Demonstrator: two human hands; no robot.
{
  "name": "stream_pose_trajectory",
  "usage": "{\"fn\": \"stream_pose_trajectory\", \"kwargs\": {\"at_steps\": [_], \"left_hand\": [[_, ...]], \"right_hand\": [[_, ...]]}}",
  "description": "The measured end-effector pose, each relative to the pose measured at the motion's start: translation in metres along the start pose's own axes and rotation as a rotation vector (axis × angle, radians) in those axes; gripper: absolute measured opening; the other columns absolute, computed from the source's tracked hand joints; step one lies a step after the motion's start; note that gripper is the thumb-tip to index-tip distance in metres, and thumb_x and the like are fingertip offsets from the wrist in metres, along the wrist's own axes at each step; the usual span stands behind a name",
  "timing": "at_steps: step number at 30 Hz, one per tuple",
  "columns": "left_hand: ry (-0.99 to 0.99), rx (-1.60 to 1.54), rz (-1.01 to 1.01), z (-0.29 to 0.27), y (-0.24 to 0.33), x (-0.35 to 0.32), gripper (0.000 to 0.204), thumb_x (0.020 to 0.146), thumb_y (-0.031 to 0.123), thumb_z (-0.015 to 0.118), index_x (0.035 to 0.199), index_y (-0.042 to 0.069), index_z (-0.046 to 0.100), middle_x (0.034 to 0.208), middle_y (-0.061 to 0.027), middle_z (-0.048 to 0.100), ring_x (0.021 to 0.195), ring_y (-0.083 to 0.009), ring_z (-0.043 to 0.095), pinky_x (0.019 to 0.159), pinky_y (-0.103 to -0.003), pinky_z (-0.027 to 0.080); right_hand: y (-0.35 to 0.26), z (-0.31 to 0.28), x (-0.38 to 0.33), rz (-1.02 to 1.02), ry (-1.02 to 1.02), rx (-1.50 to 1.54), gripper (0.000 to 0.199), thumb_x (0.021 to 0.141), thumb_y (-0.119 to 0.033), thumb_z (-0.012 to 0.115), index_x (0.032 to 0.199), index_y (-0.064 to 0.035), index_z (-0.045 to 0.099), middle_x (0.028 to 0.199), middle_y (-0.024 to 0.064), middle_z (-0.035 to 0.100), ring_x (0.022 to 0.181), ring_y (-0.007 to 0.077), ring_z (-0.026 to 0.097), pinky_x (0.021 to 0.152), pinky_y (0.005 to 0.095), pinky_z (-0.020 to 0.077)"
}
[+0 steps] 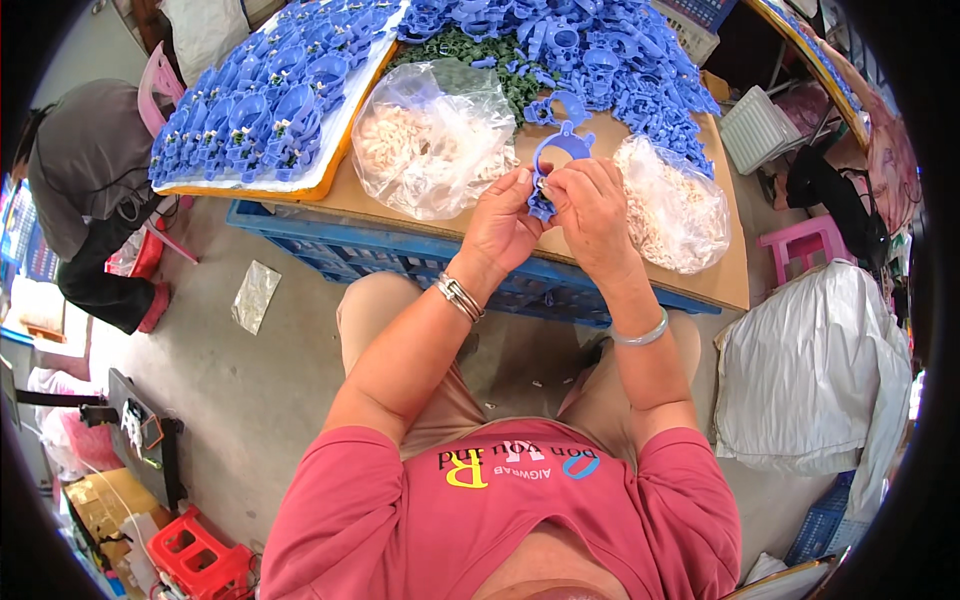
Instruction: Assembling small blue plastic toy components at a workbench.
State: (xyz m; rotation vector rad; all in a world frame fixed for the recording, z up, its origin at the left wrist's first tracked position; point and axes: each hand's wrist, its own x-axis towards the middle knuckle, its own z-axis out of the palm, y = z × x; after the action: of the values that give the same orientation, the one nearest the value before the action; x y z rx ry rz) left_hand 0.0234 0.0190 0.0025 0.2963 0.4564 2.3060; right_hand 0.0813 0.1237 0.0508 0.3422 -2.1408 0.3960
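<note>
Both my hands hold a blue plastic part with a round ring at its top, above the front of the cardboard-covered work surface. My left hand is closed on its lower left side, thumb and fingers pinching. From the right, my right hand pinches close to the same lower end; any small piece between its fingertips is hidden. Just left of my hands sits a clear bag of small cream-coloured pieces. A second such bag lies to the right of my right hand. Loose blue parts are heaped beyond.
An orange-edged tray at the left carries rows of blue parts. Dark green pieces lie behind the left bag. A blue crate supports the cardboard. Another person is at far left; a pink stool stands right.
</note>
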Motion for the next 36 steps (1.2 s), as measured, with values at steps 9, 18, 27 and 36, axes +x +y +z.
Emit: {"fn": "stream_pose_trajectory", "kwargs": {"at_steps": [9,18,27,36], "left_hand": [[-0.027,0.013,-0.010,-0.006,0.000,0.003,0.019,0.088,0.018,0.048,0.100,0.004,0.055,0.092,-0.0054,0.059,0.083,-0.0163,0.058,0.065,-0.034,0.050],[-0.021,-0.043,0.066,-0.008,-0.003,0.003,0.022,0.086,0.010,0.051,0.107,0.005,0.054,0.103,-0.0030,0.057,0.091,-0.0163,0.056,0.077,-0.035,0.049],[-0.075,-0.013,0.044,-0.004,0.000,-0.001,0.026,0.084,0.011,0.053,0.109,0.003,0.052,0.096,-0.0033,0.058,0.088,-0.0117,0.056,0.076,-0.025,0.048],[-0.121,-0.024,0.072,-0.001,-0.001,0.000,0.029,0.083,0.012,0.055,0.110,0.003,0.050,0.106,-0.0088,0.056,0.093,-0.0150,0.055,0.081,-0.027,0.047]], "right_hand": [[-0.003,-0.002,0.001,0.002,-0.026,-0.096,0.012,0.067,-0.006,0.063,0.074,-0.0083,0.053,0.074,0.0022,0.053,0.072,0.0210,0.049,0.066,0.0337,0.0353],[-0.013,-0.004,-0.001,0.073,-0.001,-0.122,0.006,0.071,-0.008,0.062,0.075,-0.0065,0.057,0.074,0.0045,0.054,0.072,0.0234,0.049,0.065,0.0338,0.0347],[-0.016,-0.006,-0.002,0.165,-0.016,-0.045,0.007,0.072,-0.007,0.061,0.071,-0.0053,0.055,0.067,0.0065,0.052,0.065,0.0256,0.048,0.061,0.0351,0.0353],[-0.021,-0.007,-0.003,0.181,0.024,0.013,0.006,0.071,-0.002,0.061,0.070,-0.0026,0.056,0.066,0.0077,0.054,0.063,0.0231,0.050,0.057,0.0320,0.0383]]}}
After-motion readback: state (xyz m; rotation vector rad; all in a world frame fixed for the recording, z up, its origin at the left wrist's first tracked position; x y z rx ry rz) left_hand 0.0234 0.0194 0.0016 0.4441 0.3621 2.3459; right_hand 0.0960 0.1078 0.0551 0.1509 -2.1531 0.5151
